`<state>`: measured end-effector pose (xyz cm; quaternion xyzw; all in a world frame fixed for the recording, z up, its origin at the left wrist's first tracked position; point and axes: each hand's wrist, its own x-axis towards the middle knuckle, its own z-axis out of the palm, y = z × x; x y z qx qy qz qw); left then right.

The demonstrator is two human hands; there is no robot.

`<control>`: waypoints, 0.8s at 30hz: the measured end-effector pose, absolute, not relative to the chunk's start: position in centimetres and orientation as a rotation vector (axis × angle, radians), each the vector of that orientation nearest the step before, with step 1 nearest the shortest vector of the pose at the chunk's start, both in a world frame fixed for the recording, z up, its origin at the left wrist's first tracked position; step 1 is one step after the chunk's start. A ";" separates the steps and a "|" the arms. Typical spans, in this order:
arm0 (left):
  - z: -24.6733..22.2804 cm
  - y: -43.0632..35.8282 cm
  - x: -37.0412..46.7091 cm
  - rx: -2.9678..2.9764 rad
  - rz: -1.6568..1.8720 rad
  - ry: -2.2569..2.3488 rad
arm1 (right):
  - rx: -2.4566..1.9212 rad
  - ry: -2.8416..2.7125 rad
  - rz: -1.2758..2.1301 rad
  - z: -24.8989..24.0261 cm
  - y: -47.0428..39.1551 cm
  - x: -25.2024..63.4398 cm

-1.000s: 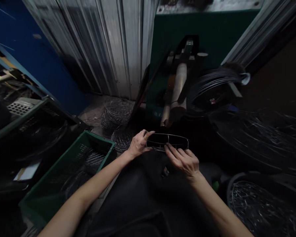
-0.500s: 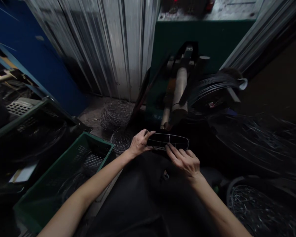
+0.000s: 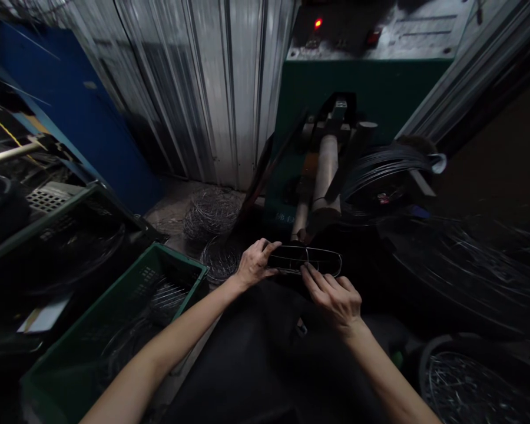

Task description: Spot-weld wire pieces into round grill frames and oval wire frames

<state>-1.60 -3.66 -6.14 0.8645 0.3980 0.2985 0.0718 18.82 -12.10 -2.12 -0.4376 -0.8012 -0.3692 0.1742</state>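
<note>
Both hands hold a wire frame (image 3: pixel 307 254), a long rounded loop of thin metal with cross wires, in front of the machine's lower end. My left hand (image 3: pixel 257 262) grips its left end between thumb and fingers. My right hand (image 3: pixel 333 297) is closed on the near side, fingertips at the middle of the wire frame. Just beyond it are the metal cylinders (image 3: pixel 327 168) of a green welding-type machine (image 3: pixel 393 94). Dark shadow hides the underside of the frame.
A green crate (image 3: pixel 92 318) with wire pieces stands at left. Tangled wire bundles (image 3: pixel 214 212) lie on the floor by the corrugated wall (image 3: pixel 212 88). To the right are a wire coil (image 3: pixel 380 171) and a bucket (image 3: pixel 424 359) of small metal pieces.
The view has tilted up slightly, so everything sits a little lower in the picture. A red light on the machine's panel now shows fully. Both hands keep the same hold on the wire frame.
</note>
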 end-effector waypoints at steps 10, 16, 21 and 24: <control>-6.3 -3.5 -1.5 2.610 0.927 1.209 | -1.282 -2.240 -1.066 -2.5 -12.0 18.4; -6.8 -3.4 -2.0 2.588 1.016 1.141 | -1.313 -2.202 -1.111 -2.7 -12.1 17.9; -7.3 -2.8 -2.2 2.538 1.117 1.128 | -1.303 -2.141 -1.137 -2.8 -11.8 17.4; -7.6 -2.7 -2.2 2.524 1.120 1.146 | -1.294 -2.118 -1.117 -2.7 -11.8 17.2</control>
